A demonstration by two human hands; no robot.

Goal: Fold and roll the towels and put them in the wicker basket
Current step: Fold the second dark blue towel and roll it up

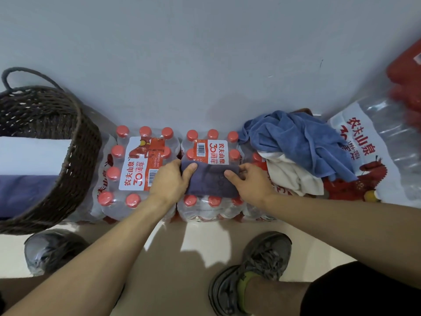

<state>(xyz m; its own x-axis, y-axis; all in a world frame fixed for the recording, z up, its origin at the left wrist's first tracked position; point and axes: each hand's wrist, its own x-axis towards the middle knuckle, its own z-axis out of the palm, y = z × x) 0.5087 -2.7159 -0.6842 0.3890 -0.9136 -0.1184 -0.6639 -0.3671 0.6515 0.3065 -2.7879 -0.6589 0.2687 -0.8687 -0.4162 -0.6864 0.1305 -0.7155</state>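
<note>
A dark grey-blue towel (210, 180), folded into a short thick roll, lies on top of the middle pack of water bottles (210, 144). My left hand (169, 180) grips its left end, thumb on top. My right hand (247, 181) grips its right end the same way. The dark brown wicker basket (75, 142) stands at the left; inside it lie a white rolled towel (32, 155) and a dark blue one (22, 192). To the right, a crumpled blue towel (300, 137) sits on a white towel (291, 174).
Shrink-wrapped packs of red-capped water bottles (136, 165) line the foot of a pale wall (205, 53). Another pack (376, 151) leans at the right. My two shoes (262, 267) stand on the beige floor just before the packs.
</note>
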